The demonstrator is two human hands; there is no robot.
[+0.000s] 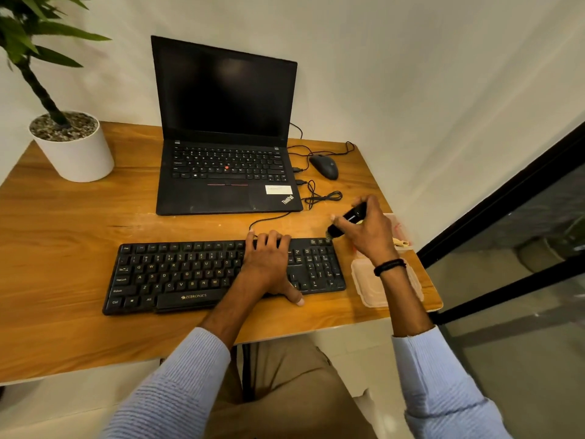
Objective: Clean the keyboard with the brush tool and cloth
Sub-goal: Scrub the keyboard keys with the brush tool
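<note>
A black keyboard [177, 274] lies across the near part of the wooden desk [69, 223]. My left hand [269, 267] rests flat on its right half, fingers reaching over the far edge and thumb at the near edge. My right hand [367, 229] grips a black brush tool [346, 220], tilted with its lower tip at the keyboard's far right corner. No cloth is clearly visible.
An open black laptop [228, 147] stands behind the keyboard, with a black mouse [324, 166] and looped cables [323, 196] to its right. A clear plastic container [370, 280] sits at the desk's right edge. A white plant pot [72, 147] is at the back left.
</note>
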